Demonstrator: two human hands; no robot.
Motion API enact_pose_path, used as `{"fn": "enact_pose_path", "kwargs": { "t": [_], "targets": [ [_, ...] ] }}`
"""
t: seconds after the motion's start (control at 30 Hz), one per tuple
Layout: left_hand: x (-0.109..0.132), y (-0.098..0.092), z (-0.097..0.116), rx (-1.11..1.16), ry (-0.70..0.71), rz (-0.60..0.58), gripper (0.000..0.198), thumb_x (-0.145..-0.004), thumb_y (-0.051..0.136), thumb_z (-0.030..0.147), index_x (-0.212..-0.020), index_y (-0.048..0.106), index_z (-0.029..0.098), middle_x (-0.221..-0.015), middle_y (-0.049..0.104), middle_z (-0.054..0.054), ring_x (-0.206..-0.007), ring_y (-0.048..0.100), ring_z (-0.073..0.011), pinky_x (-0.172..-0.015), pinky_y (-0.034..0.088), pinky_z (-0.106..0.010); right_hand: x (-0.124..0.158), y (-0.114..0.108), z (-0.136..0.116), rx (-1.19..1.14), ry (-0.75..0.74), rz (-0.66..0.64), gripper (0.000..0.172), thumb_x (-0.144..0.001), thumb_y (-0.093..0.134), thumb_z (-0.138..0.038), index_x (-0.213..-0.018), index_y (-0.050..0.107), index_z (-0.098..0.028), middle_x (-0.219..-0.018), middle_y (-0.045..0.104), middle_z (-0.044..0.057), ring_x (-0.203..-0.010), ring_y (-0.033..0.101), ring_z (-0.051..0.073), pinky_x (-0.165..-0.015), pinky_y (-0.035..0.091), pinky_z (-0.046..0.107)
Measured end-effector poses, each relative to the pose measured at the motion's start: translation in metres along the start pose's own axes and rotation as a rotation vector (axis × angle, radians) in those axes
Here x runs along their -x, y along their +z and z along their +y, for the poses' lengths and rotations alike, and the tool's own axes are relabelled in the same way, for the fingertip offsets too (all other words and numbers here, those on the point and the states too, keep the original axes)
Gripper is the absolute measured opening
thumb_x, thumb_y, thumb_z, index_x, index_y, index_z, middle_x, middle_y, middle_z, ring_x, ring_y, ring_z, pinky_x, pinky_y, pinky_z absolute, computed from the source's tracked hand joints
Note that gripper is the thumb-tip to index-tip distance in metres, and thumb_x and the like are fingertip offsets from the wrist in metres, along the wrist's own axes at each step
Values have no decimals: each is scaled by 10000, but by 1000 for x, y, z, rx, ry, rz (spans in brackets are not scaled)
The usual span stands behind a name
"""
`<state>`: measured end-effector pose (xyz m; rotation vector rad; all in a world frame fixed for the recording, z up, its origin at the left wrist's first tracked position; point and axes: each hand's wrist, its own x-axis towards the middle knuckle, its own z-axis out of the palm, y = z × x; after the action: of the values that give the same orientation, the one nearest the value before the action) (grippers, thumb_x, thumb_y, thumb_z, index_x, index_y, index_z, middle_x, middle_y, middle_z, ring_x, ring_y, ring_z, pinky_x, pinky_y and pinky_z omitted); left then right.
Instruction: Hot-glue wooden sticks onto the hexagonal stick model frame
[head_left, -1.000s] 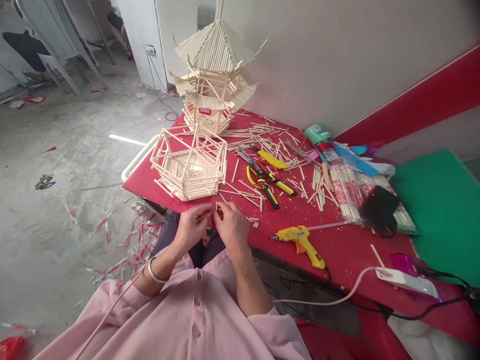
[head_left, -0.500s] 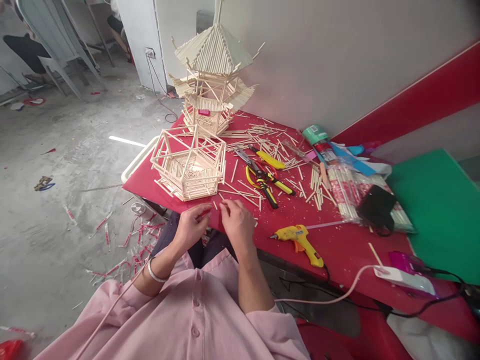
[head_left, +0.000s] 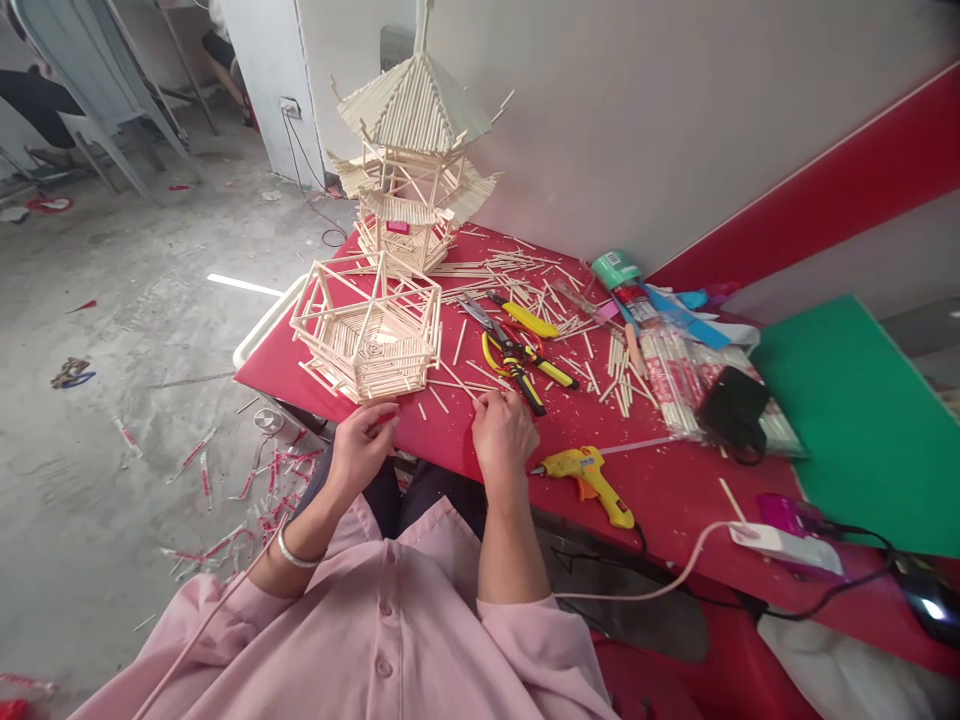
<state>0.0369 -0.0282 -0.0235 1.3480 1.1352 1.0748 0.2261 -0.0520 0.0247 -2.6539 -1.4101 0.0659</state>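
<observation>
My left hand (head_left: 361, 452) is at the table's front edge, just below an open six-sided stick frame (head_left: 367, 345). Its fingers are curled towards the thumb, and whatever lies between them, if anything, is too small to make out. To the right, my right hand (head_left: 504, 432) rests low over the red tabletop with its fingertips pinched at the end of a thin wooden stick (head_left: 456, 378). A few short stick pieces (head_left: 439, 400) lie between the two hands. Behind the frame stands a tiered stick pagoda (head_left: 420, 150) with a pointed roof.
Yellow-and-black pliers (head_left: 525, 365) and a yellow-handled cutter (head_left: 529, 317) lie among scattered sticks (head_left: 532, 275). A yellow glue gun (head_left: 589, 480) sits right of my right hand, its cord trailing off the edge. Bagged sticks (head_left: 671, 380), a green board (head_left: 862, 430) and a power strip (head_left: 787, 548) are farther right.
My hands have moved apart: the right one went rightwards to the loose sticks, the left one slightly left. The whole view has shifted a little.
</observation>
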Motion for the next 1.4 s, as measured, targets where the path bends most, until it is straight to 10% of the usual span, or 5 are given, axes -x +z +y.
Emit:
{"fn": "enact_pose_path", "kwargs": {
  "t": [0.37, 0.57, 0.77, 1.4],
  "targets": [
    [-10, -20, 0, -40, -19, 145, 225, -799, 683, 296, -967, 752, 164, -1030, 750, -85, -506, 636, -105, -494, 541, -230, 22, -4, 29, -244, 12, 93, 178, -975, 554, -312, -1021, 696, -215, -970, 740, 62, -764, 623, 186, -593, 284, 281],
    [-8, -26, 16, 32, -13, 194, 191, -752, 741, 338, -825, 763, 163, -889, 720, -52, -473, 547, -63, -451, 459, -196, 36, -17, 28, -404, -432, 293, 288, -1013, 485, -393, -980, 705, -210, -921, 738, 51, -839, 616, 187, -754, 422, 282],
    [-3, -15, 28, 485, -339, 59, 377, -597, 877, 418, -799, 749, 126, -412, 437, 68, -352, 343, -42, -347, 206, -170, 38, -19, 4, -378, -677, 273, 227, -1005, 513, -323, -968, 713, -221, -892, 733, 57, -866, 568, 208, -840, 437, 333],
    [-15, -12, 29, 676, -316, 127, 415, -653, 839, 480, -621, 614, 133, -374, 390, 70, -341, 266, -18, -367, 151, -173, 27, -6, -22, -263, -744, 327, 214, -1017, 498, -276, -1058, 699, -214, -926, 713, 62, -857, 628, 186, -797, 421, 315]
  ]
}}
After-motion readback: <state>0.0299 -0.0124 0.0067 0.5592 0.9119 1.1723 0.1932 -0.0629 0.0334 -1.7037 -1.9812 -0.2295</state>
